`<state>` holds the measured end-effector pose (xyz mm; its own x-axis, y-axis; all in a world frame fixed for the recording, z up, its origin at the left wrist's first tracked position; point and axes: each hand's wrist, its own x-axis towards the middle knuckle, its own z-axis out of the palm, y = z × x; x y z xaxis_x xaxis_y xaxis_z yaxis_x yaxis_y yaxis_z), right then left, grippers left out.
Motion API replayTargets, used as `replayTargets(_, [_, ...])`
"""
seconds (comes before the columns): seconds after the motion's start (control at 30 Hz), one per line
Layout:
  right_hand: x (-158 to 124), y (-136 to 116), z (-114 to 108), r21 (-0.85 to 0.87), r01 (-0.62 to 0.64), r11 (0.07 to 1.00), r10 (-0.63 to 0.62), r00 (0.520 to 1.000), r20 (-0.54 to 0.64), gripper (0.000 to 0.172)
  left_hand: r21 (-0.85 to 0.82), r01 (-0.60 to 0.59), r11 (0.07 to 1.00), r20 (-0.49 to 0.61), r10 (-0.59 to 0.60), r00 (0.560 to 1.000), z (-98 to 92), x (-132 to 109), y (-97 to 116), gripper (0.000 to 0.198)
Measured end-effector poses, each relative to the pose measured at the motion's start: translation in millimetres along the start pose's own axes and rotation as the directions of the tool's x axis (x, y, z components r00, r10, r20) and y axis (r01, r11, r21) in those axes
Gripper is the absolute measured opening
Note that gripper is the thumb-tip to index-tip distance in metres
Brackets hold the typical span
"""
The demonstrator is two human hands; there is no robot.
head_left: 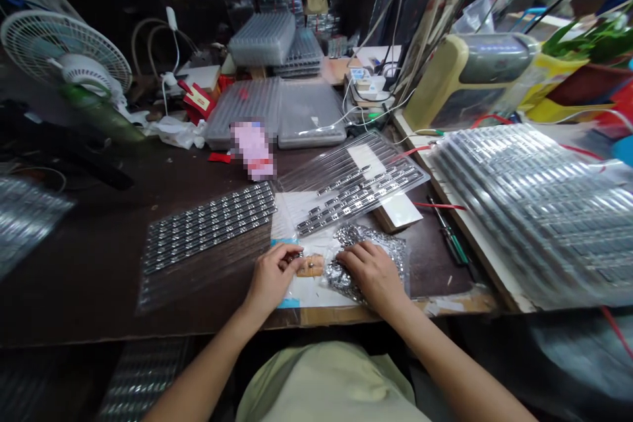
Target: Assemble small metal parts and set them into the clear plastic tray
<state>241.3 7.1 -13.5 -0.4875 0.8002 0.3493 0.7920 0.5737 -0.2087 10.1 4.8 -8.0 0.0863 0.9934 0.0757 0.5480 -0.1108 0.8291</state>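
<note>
The left hand (271, 273) is nearly closed, thumb and forefinger pinched on the near end of a small tan block (311, 266) that carries a few bits of metal. It seems gripped there so the block stays put on the white paper sheet (306, 291) at the worktop's (89, 264) front edge. The right hand (372, 272) lies at 3 o'clock of the block, palm down and fingers bent, resting on a heap of small metal parts (357, 235) in clear wrap. Whether its fingertips hold a part I cannot tell.

The heap sits right under that hand and touches the block's side, likely so a part is never more than a short reach away.

At 12 o'clock a clear ribbed tray (351, 190) lies tilted on a white board, some of its rows filled with metal pieces. At 10 o'clock a second tray (208, 225) lies flat, its rows full. A green-handled screwdriver (452, 241) lies at 3 o'clock beyond the heap, and stacked clear trays (534, 211) lie farther right. A white fan (64, 59) stands at far 10 o'clock.
</note>
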Motion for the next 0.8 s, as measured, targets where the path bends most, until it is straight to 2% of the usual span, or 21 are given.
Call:
replayTargets(0.13, [2.8,-1.1,0.9,0.094,-0.034,0.995,0.042,0.995,-0.085,0.012,0.036,-0.108,0.994,-0.029,0.109,0.994,6.5,-5.7,-1.1,0.013])
replayTargets(0.27, [3.9,-2.4,-2.8,0.155,-0.072,0.985,0.087,0.992,-0.092,0.016,0.063,-0.191,0.980,-0.012,0.192,0.981,8.5,-8.8,-1.2,0.014])
replayTargets(0.5, [3.3,-2.7,-4.6,0.208,-0.071,0.976,0.089,0.993,-0.081,0.024,0.205,-0.247,0.947,0.020,0.249,0.968,10.4,-10.0,4.1,0.015])
replayTargets(0.67, [2.7,-1.1,-4.9,0.300,-0.106,0.948,0.144,0.984,-0.107,0.021,0.233,-0.259,0.938,0.020,0.261,0.965,11.3,-9.9,4.7,0.014])
replayTargets(0.8, [6.5,-9.2,-7.1,0.398,-0.132,0.908,0.187,0.977,-0.103,0.020,0.231,-0.257,0.938,0.030,0.257,0.966,11.4,-10.3,6.2,0.014])
